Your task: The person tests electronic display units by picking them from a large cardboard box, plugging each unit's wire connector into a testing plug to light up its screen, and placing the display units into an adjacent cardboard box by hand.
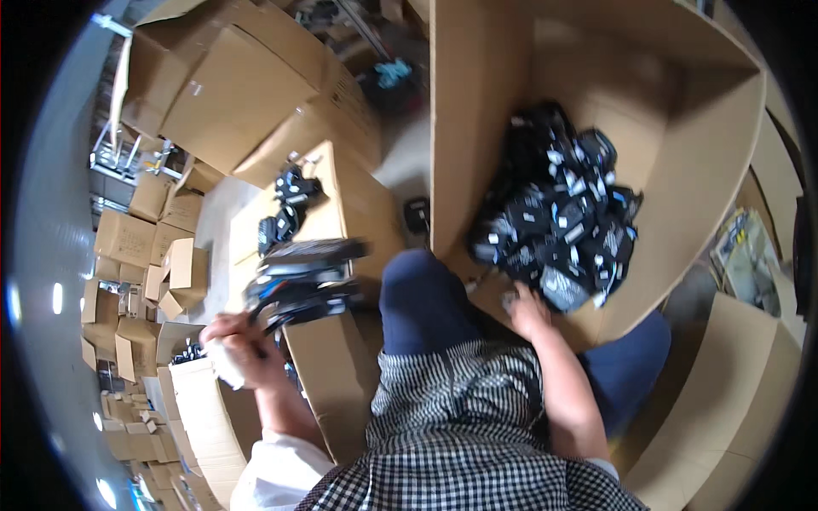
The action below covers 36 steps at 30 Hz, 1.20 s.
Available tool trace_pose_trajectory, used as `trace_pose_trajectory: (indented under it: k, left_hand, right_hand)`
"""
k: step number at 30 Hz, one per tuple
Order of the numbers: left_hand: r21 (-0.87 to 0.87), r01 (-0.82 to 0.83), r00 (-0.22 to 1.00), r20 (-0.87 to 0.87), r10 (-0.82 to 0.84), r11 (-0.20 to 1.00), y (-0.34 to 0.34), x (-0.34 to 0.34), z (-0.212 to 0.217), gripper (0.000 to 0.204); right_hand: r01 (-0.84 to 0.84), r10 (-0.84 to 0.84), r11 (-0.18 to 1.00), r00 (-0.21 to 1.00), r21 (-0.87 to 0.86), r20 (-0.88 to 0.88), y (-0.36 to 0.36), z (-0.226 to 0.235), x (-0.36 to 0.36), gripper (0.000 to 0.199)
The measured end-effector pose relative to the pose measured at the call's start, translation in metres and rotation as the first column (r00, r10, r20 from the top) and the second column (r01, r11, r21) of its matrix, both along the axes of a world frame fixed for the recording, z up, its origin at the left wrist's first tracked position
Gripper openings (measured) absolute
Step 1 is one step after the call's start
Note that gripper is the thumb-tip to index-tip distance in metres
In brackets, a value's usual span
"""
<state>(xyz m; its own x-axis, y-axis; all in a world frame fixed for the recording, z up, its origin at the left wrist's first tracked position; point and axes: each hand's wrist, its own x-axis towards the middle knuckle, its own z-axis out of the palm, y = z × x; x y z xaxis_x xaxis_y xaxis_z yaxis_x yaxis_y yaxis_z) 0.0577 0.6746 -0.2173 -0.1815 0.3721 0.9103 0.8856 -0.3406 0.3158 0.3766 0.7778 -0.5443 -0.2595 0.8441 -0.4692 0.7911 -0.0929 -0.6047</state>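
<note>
- Large open carton (481, 51): at the right, flaps up, walls surrounding a clear view of its contents.
- Brown carton (239, 102): upper left, beyond the middle carton.
- Middle carton (368, 209): left of the large open carton, pale top face exposed.
- Pile of black packaged items (567, 213): inside the large open carton, heaped on its base; small white labels visible on many units.
- Bundle of black packaged items (311, 277): in the left hand, extending toward the middle carton. It overlaps that carton's near end in this view; contact cannot be determined. Outlines blurred.
- Loose black items (290, 200): grouped along the top face of the middle carton, beyond the bundle.
- Left hand (243, 345): fingers closed around the near end of the bundle.
- Right hand (528, 313): at the pile's near edge, fingers pointing toward it. Blurred; finger spread and any grip cannot be determined.
</note>
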Motion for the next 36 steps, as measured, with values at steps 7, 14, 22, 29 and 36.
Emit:
trace_pose_trajectory:
  k: [7,14,22,29,36]
  left_hand:
    - [-0.248,-0.886,0.463,-0.434,0.773,0.392,-0.093,-0.074,0.030,0.026]
    - [-0.866,-0.292,0.691,-0.485,0.536,-0.407,-0.142,-0.130,-0.104,0.033]
    - [-0.805,-0.593,0.676,-0.506,0.536,-0.011,-0.112,-0.120,-0.048,0.034]
    - [-0.817,-0.008,0.999,-0.036,-0.038,0.577,-0.006,0.024,-0.053,0.024]
    - [-0.719,0.689,0.580,0.621,-0.527,-0.089,0.092,0.164,-0.228,0.074]
  right_hand:
    - [-0.225,0.219,0.973,0.969,0.043,0.114,-0.023,0.031,0.010,0.033]
    - [-0.396,0.378,0.907,0.916,0.146,0.137,-0.052,0.043,-0.001,0.023]
    - [-0.407,0.403,0.907,0.914,0.105,0.053,-0.081,0.044,-0.006,0.024]
    - [-0.054,0.052,0.998,0.985,-0.011,-0.165,-0.069,0.062,-0.002,0.023]
    - [0.107,0.098,0.950,0.791,0.294,-0.604,-0.034,0.057,0.033,0.014]
